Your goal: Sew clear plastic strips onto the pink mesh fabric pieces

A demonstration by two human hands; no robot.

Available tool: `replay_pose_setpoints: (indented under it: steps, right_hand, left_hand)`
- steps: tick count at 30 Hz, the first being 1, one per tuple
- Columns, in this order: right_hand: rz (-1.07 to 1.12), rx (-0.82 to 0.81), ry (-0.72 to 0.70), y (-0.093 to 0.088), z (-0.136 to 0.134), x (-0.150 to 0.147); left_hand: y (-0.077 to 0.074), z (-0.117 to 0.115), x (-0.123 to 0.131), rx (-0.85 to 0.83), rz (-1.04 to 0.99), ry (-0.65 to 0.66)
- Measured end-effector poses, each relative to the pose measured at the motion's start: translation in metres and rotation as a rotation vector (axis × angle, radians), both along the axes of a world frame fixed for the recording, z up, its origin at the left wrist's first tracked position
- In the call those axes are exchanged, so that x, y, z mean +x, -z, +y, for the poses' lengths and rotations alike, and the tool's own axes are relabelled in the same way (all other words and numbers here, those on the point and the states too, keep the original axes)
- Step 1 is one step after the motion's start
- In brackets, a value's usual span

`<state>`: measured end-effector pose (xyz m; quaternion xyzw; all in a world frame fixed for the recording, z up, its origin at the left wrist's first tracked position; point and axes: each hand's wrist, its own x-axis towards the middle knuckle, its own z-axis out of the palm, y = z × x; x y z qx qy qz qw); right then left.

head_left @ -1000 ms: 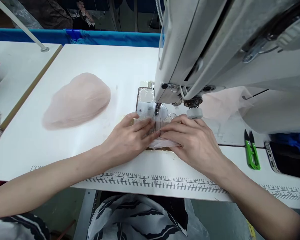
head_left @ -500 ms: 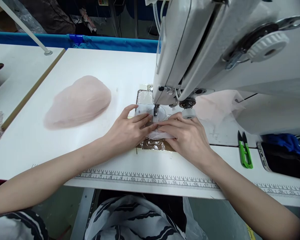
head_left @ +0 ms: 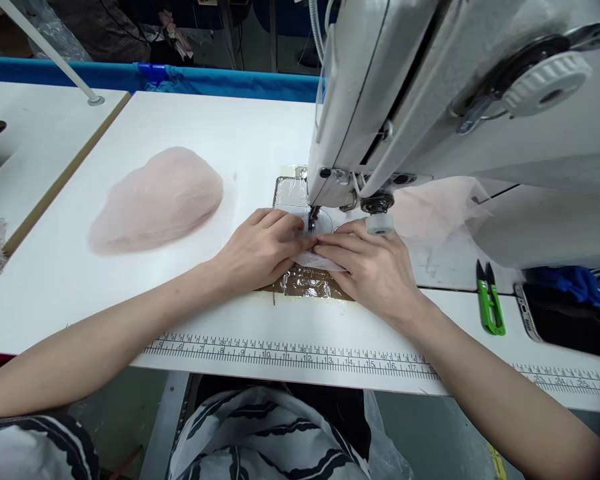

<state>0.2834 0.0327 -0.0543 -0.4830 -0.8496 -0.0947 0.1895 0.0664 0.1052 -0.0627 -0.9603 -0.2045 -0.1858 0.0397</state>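
A small piece of sheer pale fabric (head_left: 320, 261) lies in front of the presser foot (head_left: 313, 217) of a white sewing machine (head_left: 365, 113). My left hand (head_left: 263, 248) has its fingers bent and closed on the fabric's left side, close to the foot. From the other side, my right hand (head_left: 373, 265) grips the fabric, fingers on top and thumb low at its front edge. The fingertips of both hands nearly meet just before the needle area. The fabric under my fingers is partly hidden.
A heap of sheer pink fabric (head_left: 160, 200) lies left on the white table. More pink fabric (head_left: 435, 210) sits behind my right hand. Green thread snips (head_left: 490, 303) and a phone (head_left: 570, 317) are at right. A printed ruler (head_left: 280, 357) follows the front edge.
My left hand's fingers, spread flatter before, have curled in toward the foot, and its thumb and fingers have drawn together. My right hand has barely moved. The view has shifted slightly.
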Motion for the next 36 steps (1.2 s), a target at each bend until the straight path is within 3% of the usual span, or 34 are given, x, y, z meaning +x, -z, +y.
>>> replay_pose_setpoints:
  steps: [11,16,21,27,36]
  right_hand:
    - [-0.041,-0.049,-0.037,-0.011,-0.006,0.002]
    - [-0.043,0.014,-0.055,-0.009,-0.005,0.002]
    - [-0.065,-0.035,-0.029,-0.008,-0.005,0.002]
    - [-0.054,0.09,-0.027,-0.002,0.001,0.003]
    - [-0.075,0.101,0.055,0.003,0.01,0.003]
  left_hand:
    - [-0.008,-0.019,-0.007,0.139,0.038,0.076]
    - [-0.006,-0.022,-0.008,0.157,0.06,0.069]
    - [-0.006,-0.02,-0.008,0.132,0.067,0.064]
    - [-0.004,-0.012,-0.006,0.078,0.04,0.031]
    - [0.003,0.003,-0.001,0.075,-0.002,-0.001]
